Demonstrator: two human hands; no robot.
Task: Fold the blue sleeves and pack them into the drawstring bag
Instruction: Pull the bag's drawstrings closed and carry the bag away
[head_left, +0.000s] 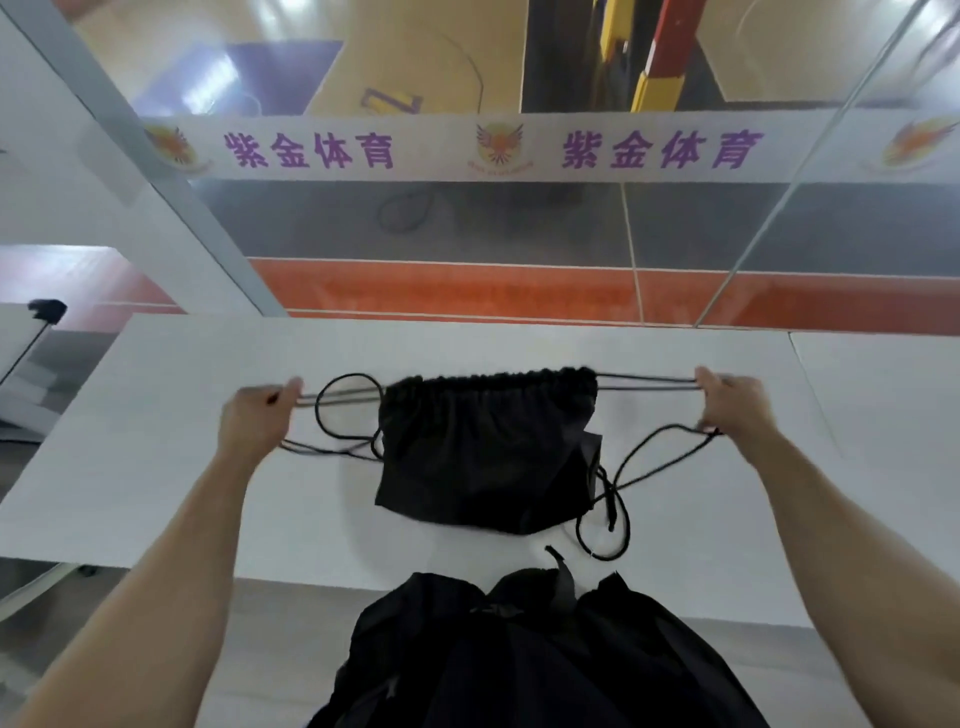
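Head view: looks down across a flat white tabletop (156, 467) toward a glass wall.
Far left: small black object on a thin stand (48, 310), beyond the table's left edge; too blurred to identify.
Left hand (257, 415): held left of the bag, back of the hand toward the camera. The fingers are curled round the left pair of thin black cords, with the thumb tip lying along them.
Left pair of thin black cords (337, 397): stretched almost straight from the left hand to the bag's top left corner. A slack loop of cord hangs around them, and a lower strand runs from under the hand to the bag's left side.
Black fabric drawstring bag (488, 457): at the middle of the tabletop, between the two hands. Its top hem is gathered into tight puckers and its lower edge lies on the table. Contents cannot be told through the fabric.
Crumpled black cloth (519, 649): bottom centre, at the table's near edge, between the forearms.
White banner strip with purple characters (498, 148): on the glass wall behind the table.
Right pair of thin black cords (649, 381): taut from the bag's top right corner to the right hand. A slack length drops from the hand to the bag's lower right side and loops onto the table.
Right hand (732, 402): held right of the bag, fingers curled round the right pair of thin black cords.
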